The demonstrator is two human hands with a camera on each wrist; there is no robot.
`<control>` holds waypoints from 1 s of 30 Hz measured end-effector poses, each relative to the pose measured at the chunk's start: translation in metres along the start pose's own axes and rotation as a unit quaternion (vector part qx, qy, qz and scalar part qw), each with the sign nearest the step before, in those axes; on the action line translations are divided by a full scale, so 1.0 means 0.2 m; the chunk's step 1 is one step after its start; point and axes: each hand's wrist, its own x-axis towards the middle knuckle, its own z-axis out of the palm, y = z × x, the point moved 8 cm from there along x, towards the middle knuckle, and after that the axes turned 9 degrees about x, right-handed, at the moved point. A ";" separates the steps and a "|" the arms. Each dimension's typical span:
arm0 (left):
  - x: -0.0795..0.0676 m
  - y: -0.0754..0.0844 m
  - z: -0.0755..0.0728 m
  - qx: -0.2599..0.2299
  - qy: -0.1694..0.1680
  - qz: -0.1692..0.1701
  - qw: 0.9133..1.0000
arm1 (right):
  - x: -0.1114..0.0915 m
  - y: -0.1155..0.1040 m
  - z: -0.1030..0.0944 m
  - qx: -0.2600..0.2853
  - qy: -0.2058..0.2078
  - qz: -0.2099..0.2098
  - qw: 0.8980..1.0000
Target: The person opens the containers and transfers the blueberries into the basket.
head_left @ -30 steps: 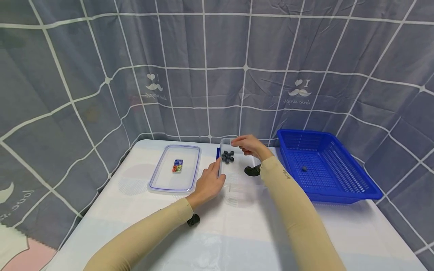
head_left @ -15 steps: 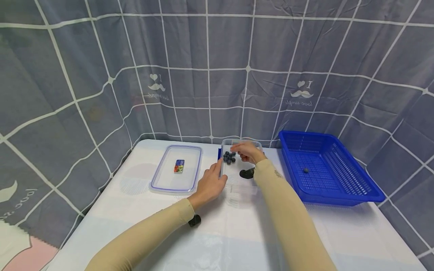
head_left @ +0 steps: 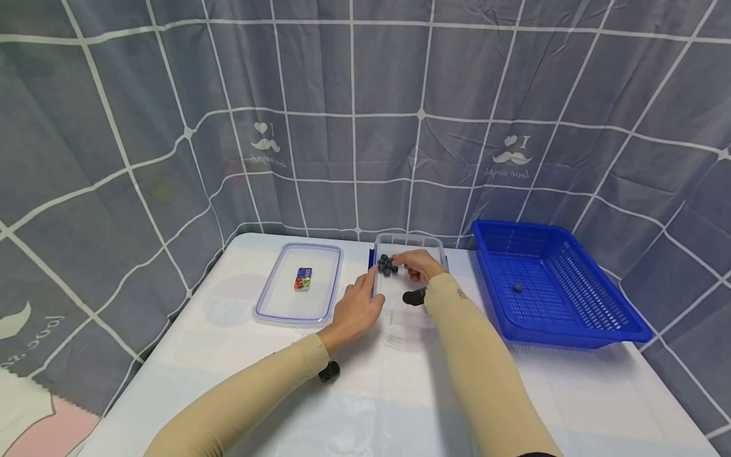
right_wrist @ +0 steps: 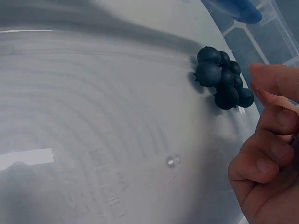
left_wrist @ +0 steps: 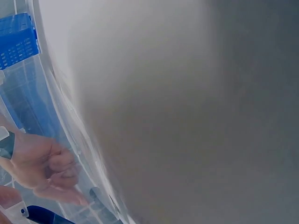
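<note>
A clear plastic food container (head_left: 402,303) with blue side latches stands on the white-covered table. Several blueberries (right_wrist: 208,73) are bunched inside it, near its left wall. My right hand (head_left: 419,263) reaches in beside the bunch, its index finger and thumb close to the nearest berries. The other fingers are curled, and nothing shows between them in the right wrist view. With fingers stretched forward and thumb spread, my left hand (head_left: 355,308) rests at the container's left wall. The left wrist view shows the right hand (left_wrist: 49,168) through the clear plastic.
To the left lies a clear lid (head_left: 274,298) with a blue rim and a small colourful sticker (head_left: 303,279). A blue perforated basket (head_left: 577,335) stands at the right, one blueberry (head_left: 517,287) in it. Behind the table hangs a grey checked curtain (head_left: 320,158).
My right hand has come down lower in the container, closer to the bunch of berries. The left hand has stayed at the wall, and the head view has shifted slightly.
</note>
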 end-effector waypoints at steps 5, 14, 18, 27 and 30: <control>0.00 0.01 -0.01 -0.005 0.000 0.001 1.000 | -0.01 0.03 -0.02 -0.005 0.008 0.007 1.000; 0.00 0.00 -0.01 -0.003 0.002 0.003 1.000 | 0.02 0.05 -0.01 -0.023 0.010 0.006 1.000; 0.00 0.00 0.00 -0.001 0.003 0.002 1.000 | 0.01 0.05 0.00 -0.027 0.011 0.003 1.000; 0.00 0.00 -0.01 0.001 0.002 0.001 1.000 | -0.01 0.04 0.00 -0.035 0.010 -0.014 0.999; 0.00 0.01 -0.01 0.000 0.002 0.001 1.000 | -0.02 0.04 0.00 -0.038 0.013 -0.018 0.999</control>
